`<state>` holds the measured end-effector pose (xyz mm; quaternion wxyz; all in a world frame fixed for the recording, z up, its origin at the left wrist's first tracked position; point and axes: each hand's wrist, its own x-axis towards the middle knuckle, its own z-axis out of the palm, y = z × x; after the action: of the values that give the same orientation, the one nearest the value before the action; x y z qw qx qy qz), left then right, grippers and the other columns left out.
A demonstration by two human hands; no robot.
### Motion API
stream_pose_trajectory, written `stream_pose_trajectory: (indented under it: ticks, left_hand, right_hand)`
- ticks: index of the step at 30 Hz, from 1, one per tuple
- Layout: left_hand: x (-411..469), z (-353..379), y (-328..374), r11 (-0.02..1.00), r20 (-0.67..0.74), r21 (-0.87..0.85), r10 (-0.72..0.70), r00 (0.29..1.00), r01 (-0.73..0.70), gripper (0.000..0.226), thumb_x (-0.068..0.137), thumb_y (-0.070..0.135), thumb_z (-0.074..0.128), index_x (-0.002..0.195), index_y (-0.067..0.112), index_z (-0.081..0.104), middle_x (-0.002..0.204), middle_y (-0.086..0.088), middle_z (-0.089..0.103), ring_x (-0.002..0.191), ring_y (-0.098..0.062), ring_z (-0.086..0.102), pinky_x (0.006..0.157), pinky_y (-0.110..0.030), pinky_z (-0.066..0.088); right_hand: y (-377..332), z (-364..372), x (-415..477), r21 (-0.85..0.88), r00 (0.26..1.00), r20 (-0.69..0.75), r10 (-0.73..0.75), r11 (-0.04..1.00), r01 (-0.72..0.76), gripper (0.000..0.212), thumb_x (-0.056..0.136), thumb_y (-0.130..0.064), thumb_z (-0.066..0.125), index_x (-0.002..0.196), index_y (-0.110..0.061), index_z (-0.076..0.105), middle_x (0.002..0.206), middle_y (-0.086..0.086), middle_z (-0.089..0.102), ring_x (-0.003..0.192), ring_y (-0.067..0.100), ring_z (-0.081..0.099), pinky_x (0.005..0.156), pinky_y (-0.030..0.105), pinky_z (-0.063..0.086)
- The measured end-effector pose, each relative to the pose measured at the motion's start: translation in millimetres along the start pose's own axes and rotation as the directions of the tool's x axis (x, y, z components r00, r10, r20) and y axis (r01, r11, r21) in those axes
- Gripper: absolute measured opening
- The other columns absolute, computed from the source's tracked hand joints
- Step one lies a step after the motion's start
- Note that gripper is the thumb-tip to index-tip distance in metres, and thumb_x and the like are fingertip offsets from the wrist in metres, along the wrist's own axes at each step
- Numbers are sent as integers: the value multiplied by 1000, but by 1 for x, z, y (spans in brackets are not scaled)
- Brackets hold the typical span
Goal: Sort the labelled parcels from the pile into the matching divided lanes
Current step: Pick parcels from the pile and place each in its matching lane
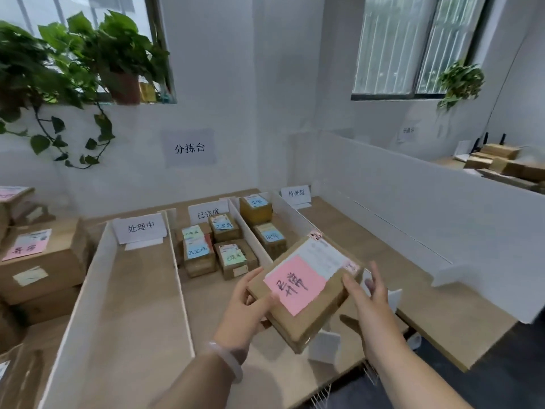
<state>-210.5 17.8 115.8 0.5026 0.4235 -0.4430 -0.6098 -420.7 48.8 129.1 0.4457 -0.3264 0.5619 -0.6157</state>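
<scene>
I hold a flat brown parcel (pixel 306 315) with a pink handwritten note and a white shipping label above the near end of the lanes. My left hand (pixel 246 307) grips its left edge, thumb on top near the pink note. My right hand (pixel 370 293) holds its right edge. White dividers (pixel 177 261) split the table into lanes with paper signs. The left lane (pixel 138 290) holds no parcels. The middle lane holds several small labelled boxes (pixel 233 259). The narrow lane right of it holds two boxes (pixel 269 237).
A pile of brown parcels (pixel 41 261) with pink and yellow notes sits at the left edge. A tall white partition (pixel 413 208) bounds the right lane. More boxes (pixel 501 163) lie beyond it. Potted plants hang at the windows.
</scene>
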Motion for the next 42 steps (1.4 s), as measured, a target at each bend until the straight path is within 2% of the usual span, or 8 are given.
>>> stream_pose_trajectory:
  ticks: [6,9,14,17,23,31,36,42]
  left_hand:
    - [28,47,-17,995,-95,20,100,990,-98,64,77,34,78,129,49,43,132,5,59,121,-14,58,98,-45,52]
    - [50,65,-32,970,-33,179,176,984,-167,72,71,57,77,127,69,34,149,7,41,135,-12,43,110,-48,42]
    - [104,74,-53,878,30,415,248,968,-238,79,66,69,62,131,67,16,158,18,17,147,-7,17,120,-46,26]
    - [142,71,-63,900,26,385,209,977,-203,88,60,71,70,134,68,21,154,23,17,144,-5,21,119,-45,28]
    - [213,62,-71,949,-60,296,135,989,-112,82,55,48,82,125,65,42,142,20,38,132,-11,43,109,-46,42]
    - [270,54,-84,977,-70,212,19,997,-4,102,54,62,86,130,78,21,152,14,35,139,-16,39,113,-50,37]
    - [300,51,-85,984,-210,176,41,977,-3,96,52,52,88,131,69,35,152,15,32,136,-16,41,109,-51,42]
    - [329,63,-92,988,-425,156,64,903,3,87,52,41,80,127,64,43,144,5,42,127,-23,50,100,-55,48]
  right_hand:
    - [8,-29,34,127,993,-43,108,987,-101,56,86,-30,72,135,-25,46,127,0,56,105,15,60,88,52,56]
    - [11,-34,58,156,986,-109,123,982,-105,48,89,-26,69,132,-24,47,122,0,56,100,12,59,90,52,55]
    - [23,-30,111,146,980,-155,123,984,-100,42,89,-25,68,126,-26,50,124,-1,56,103,12,60,87,52,56]
    - [28,-23,148,110,977,-172,127,988,-109,46,87,-28,71,127,-26,48,129,0,52,104,11,60,85,50,57]
    - [27,-5,215,-2,980,-116,164,986,-165,48,87,-28,71,128,-24,47,127,-3,52,103,7,59,87,50,56]
    - [35,15,286,-72,978,-105,180,979,-188,44,83,-28,75,120,-30,51,123,-5,55,103,9,61,93,49,53]
    - [42,30,333,-166,971,2,239,958,-235,37,82,-40,73,113,-40,52,118,-14,58,107,7,58,96,47,51]
    - [34,35,398,-373,933,241,267,913,-165,36,94,-48,55,128,-37,49,110,-29,53,99,-10,49,100,33,40]
